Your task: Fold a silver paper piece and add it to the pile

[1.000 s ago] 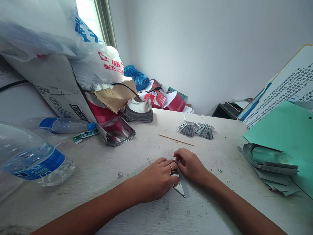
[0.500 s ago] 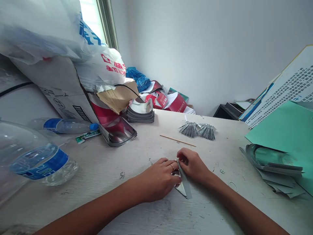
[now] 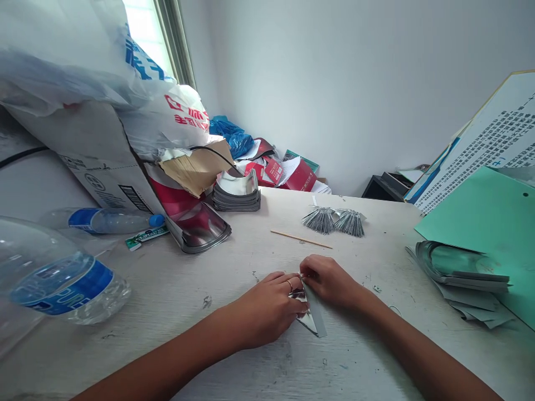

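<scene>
Scuffed white table [image 3: 175, 312]: we are gripping a folded silver foil piece [image 3: 309, 322] between left hand [image 3: 267, 312] and right hand [image 3: 330, 281]; slipping fingers are risking creases or tears.

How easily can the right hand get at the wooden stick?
Quite easily, it seems: the right hand lies near the wooden stick, and nothing stands between them on the table. It would probably first release the shiny metal piece.
</scene>
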Motion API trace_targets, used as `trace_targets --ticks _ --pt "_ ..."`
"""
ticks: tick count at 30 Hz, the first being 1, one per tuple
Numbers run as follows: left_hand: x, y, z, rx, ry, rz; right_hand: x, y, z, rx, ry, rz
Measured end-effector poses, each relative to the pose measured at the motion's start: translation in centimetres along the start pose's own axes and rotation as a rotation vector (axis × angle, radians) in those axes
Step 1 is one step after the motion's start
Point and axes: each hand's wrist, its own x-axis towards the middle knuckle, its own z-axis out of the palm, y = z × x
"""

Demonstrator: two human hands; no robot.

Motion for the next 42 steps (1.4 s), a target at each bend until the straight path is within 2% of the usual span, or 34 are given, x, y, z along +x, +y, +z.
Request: trace_targets --ticks 6,12,21,27,32,37,39,42 --pt "-0.1 0.1 -0.3 -0.003 -0.001 0.003 0.1 0.2 -0.3 0.032 -0.02 -0.004" --pt "0.0 0.0 -0.3 0.008 -0.031 0.01 0.2 0.4 -1.0 0.043 -0.102 -0.008" --pt "0.1 -0.1 -0.6 0.018 -0.029 0.039 0.1 0.0 -4.0 0.121 -0.234 -0.001" --pt "0.1 -0.2 -0.7 0.002 -0.011 0.047 -0.2 0.7 -5.4 0.21 -0.336 -0.005" --pt "0.1 -0.4 -0.7 0.026 -0.054 0.07 -0.2 1.2 -5.3 0.2 -0.337 0.007" --pt "0.2 -0.2 -0.5 0.056 -0.054 0.071 -0.1 2.3 -4.7 0.576 -0.34 0.173" --pt "0.2 -0.1 -0.4 0.076 -0.052 0.071 -0.1 2.6 -4.3 0.635 -0.279 0.226" --pt "0.2 0.0 -0.2 0.106 -0.047 0.079 0.1 2.3 -3.3 0.554 -0.11 0.257"
